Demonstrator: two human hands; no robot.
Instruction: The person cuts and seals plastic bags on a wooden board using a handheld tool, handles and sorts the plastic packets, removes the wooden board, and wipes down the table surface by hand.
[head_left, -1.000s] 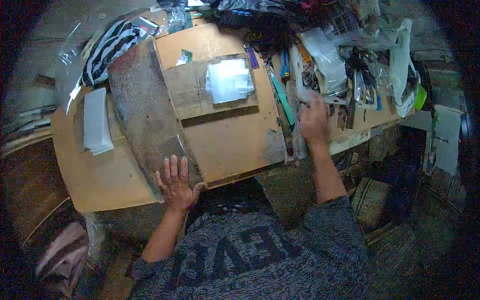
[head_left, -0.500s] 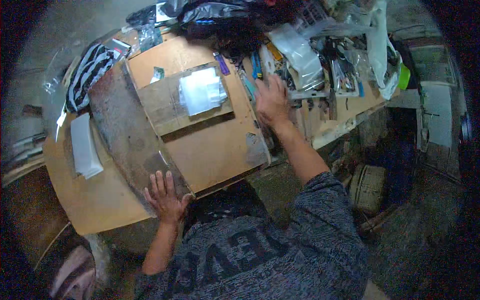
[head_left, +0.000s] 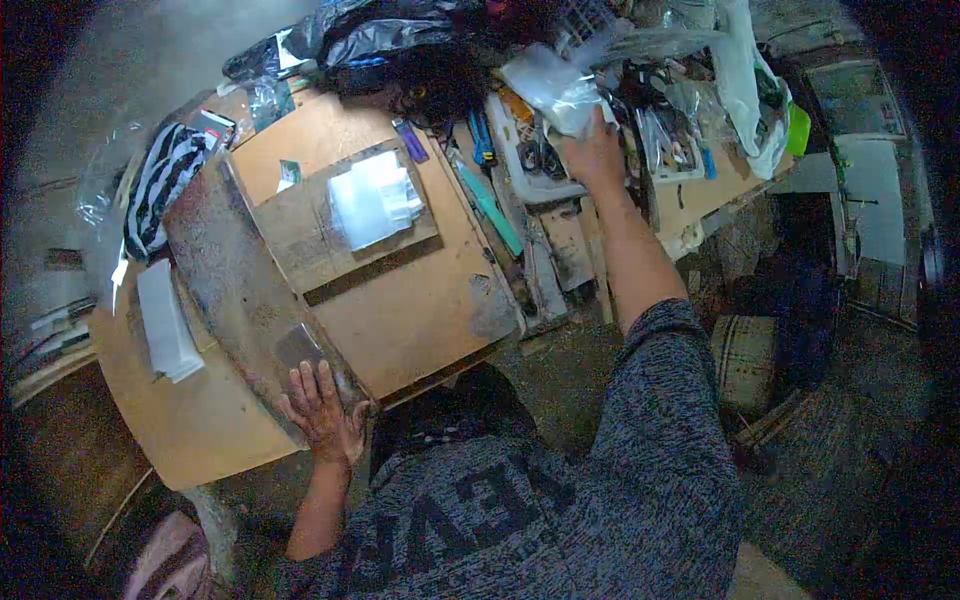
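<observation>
My left hand lies flat with fingers spread on the near end of a long, worn brown board, close to the table's front edge. My right hand reaches to the back right, its fingers closed at the lower right edge of a packet of clear plastic sheets or bags. That packet is above a white plastic tray holding small dark items. Part of my right fingers is hidden. A stack of clear plastic sheets rests on a cardboard piece between my hands.
A turquoise strip-like tool, a blue-handled tool and a purple item lie left of the tray. A white strip and a striped cloth bundle are at the left. Black plastic bags crowd the back.
My right hand has moved right and farther back, from beside the turquoise tool to the plastic packet, whose lower end has lifted. My left hand stays flat on the board.
</observation>
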